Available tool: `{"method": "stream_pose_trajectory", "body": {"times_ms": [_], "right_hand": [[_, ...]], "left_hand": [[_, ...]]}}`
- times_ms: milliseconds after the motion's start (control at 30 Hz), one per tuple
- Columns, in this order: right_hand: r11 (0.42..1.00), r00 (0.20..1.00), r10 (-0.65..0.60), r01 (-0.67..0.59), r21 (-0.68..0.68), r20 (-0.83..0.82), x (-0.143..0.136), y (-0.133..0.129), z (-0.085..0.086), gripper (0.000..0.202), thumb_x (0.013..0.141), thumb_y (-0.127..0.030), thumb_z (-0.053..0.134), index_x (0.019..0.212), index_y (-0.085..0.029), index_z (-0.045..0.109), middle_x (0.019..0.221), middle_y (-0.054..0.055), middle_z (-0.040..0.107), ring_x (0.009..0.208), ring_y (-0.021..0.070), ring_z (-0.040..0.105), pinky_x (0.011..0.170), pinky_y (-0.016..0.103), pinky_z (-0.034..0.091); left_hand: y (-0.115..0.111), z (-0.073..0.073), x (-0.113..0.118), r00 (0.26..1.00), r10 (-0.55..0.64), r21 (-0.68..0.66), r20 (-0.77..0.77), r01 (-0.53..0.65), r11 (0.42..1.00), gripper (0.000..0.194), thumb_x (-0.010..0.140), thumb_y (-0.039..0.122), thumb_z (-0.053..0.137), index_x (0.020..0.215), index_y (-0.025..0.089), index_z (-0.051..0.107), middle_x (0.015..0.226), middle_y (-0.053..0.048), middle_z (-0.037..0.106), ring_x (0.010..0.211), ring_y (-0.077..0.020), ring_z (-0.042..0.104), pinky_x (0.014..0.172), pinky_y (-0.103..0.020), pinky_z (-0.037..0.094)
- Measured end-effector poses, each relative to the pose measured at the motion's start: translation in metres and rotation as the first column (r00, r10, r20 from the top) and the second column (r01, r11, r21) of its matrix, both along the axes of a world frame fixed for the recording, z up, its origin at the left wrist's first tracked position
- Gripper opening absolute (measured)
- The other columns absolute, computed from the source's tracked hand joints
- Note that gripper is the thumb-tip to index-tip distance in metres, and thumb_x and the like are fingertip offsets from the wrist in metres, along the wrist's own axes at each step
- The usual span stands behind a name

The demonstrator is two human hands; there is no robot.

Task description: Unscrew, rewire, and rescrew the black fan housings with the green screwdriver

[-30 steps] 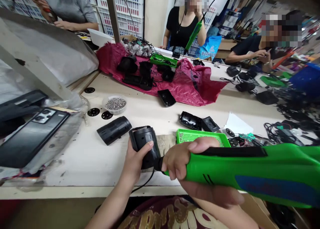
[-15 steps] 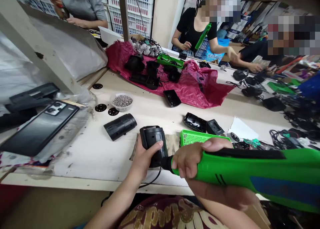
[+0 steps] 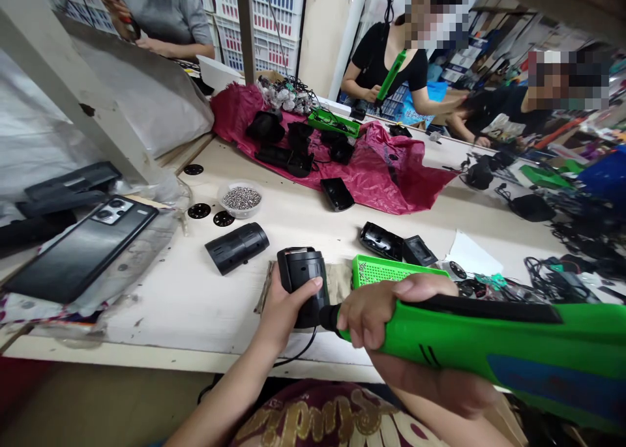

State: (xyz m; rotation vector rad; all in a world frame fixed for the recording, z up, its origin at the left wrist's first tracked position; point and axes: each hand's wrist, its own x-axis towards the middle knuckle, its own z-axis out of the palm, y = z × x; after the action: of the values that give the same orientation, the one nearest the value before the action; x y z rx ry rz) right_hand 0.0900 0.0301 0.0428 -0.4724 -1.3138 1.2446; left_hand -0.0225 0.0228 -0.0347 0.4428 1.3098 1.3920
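Observation:
My left hand [image 3: 283,303] is wrapped round a black plastic housing [image 3: 304,274], its thumb pressed on the near side. A black cord [image 3: 306,350] hangs from the housing's lower end. In my right hand [image 3: 372,310] is a green electric screwdriver [image 3: 469,336], held level with its black nose against or very close to the housing's lower right side. The tool's tip is hidden, so contact there cannot be made out. Under the housing lies a worn cloth-like pad [image 3: 340,281]. A green perforated tray [image 3: 386,269] with small screws sits just beyond my right hand.
A bowl of screws [image 3: 241,199], black discs [image 3: 199,210] and a curved black shell [image 3: 237,247] lie to the left. A phone [image 3: 83,248] rests at far left. Black parts cover a magenta sheet [image 3: 391,173]. Wires and parts [image 3: 562,277] crowd the right. Co-workers [image 3: 391,62] sit across.
My hands keep nearly the same grip on the housing and screwdriver. Across the table, a co-worker's green screwdriver has shifted lower, and that person's other arm reaches further right.

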Motion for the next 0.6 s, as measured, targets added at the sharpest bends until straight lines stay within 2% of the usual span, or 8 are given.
{"method": "stream_pose_trajectory", "body": {"times_ms": [100,200,267,367,467,533,600], "right_hand": [[0.996,0.988,0.027,-0.014,0.083,-0.155,-0.002,0.004,-0.004,0.037,0.083,-0.066,0.053,0.097,-0.032,0.055,0.053,-0.007,0.048,0.039,0.0133,0.046,0.044,0.028,0.048],[0.979,0.976,0.197,-0.192,0.062,-0.092,-0.001,0.009,-0.006,0.035,0.082,-0.063,0.057,0.093,-0.030,0.056,0.053,-0.007,0.049,0.043,0.0148,0.051,0.048,0.031,0.052],[0.973,0.969,0.229,-0.227,0.038,-0.091,0.001,0.011,-0.005,0.037,0.082,-0.066,0.055,0.092,-0.030,0.055,0.052,-0.007,0.048,0.041,0.0142,0.050,0.047,0.031,0.051],[0.981,0.976,0.196,-0.194,0.025,-0.094,0.008,0.010,0.001,0.040,0.081,-0.068,0.055,0.091,-0.029,0.055,0.049,-0.008,0.046,0.037,0.0141,0.048,0.044,0.030,0.050],[0.987,0.986,0.160,-0.160,0.009,-0.056,0.017,0.010,0.011,0.037,0.079,-0.063,0.061,0.097,-0.031,0.058,0.050,-0.007,0.051,0.039,0.0153,0.051,0.046,0.032,0.050],[0.993,0.992,0.114,-0.114,0.005,-0.044,0.022,0.015,0.015,0.037,0.078,-0.061,0.064,0.101,-0.032,0.060,0.054,-0.005,0.055,0.042,0.0161,0.053,0.049,0.033,0.050],[1.000,0.995,-0.025,0.027,0.015,-0.101,0.025,0.026,0.014,0.038,0.076,-0.062,0.064,0.099,-0.032,0.062,0.056,-0.005,0.055,0.043,0.0153,0.051,0.048,0.032,0.050]], "left_hand": [[0.000,0.001,0.005,0.999,-0.022,-0.024,0.049,0.023,0.999,0.052,0.064,0.035,0.078,0.110,0.020,0.058,0.092,-0.002,0.066,0.084,-0.0197,0.061,0.076,-0.031,0.047],[-0.001,0.000,0.007,0.996,-0.042,-0.057,0.085,0.047,0.997,0.052,0.063,0.034,0.078,0.109,0.018,0.059,0.092,-0.004,0.067,0.085,-0.0209,0.062,0.077,-0.033,0.048],[-0.004,0.001,0.009,0.993,-0.055,-0.078,0.100,0.063,0.995,0.052,0.063,0.034,0.078,0.109,0.018,0.059,0.093,-0.005,0.068,0.086,-0.0217,0.063,0.078,-0.034,0.048],[-0.007,0.003,0.009,0.991,-0.070,-0.090,0.118,0.081,0.993,0.050,0.064,0.034,0.078,0.108,0.018,0.060,0.094,-0.005,0.068,0.088,-0.0222,0.063,0.080,-0.034,0.048],[-0.003,0.006,0.006,0.989,-0.072,-0.067,0.126,0.081,0.994,0.052,0.063,0.035,0.080,0.108,0.019,0.060,0.095,-0.004,0.069,0.089,-0.0215,0.064,0.079,-0.032,0.049],[0.004,0.006,-0.002,0.990,0.011,-0.044,0.141,-0.005,0.999,0.059,0.060,0.034,0.083,0.113,0.022,0.060,0.099,-0.004,0.069,0.089,-0.0211,0.064,0.077,-0.031,0.050],[0.012,0.005,-0.010,0.975,0.129,-0.034,0.179,-0.125,0.992,0.064,0.060,0.034,0.083,0.118,0.024,0.058,0.107,-0.004,0.069,0.093,-0.0215,0.064,0.077,-0.031,0.052]]}}
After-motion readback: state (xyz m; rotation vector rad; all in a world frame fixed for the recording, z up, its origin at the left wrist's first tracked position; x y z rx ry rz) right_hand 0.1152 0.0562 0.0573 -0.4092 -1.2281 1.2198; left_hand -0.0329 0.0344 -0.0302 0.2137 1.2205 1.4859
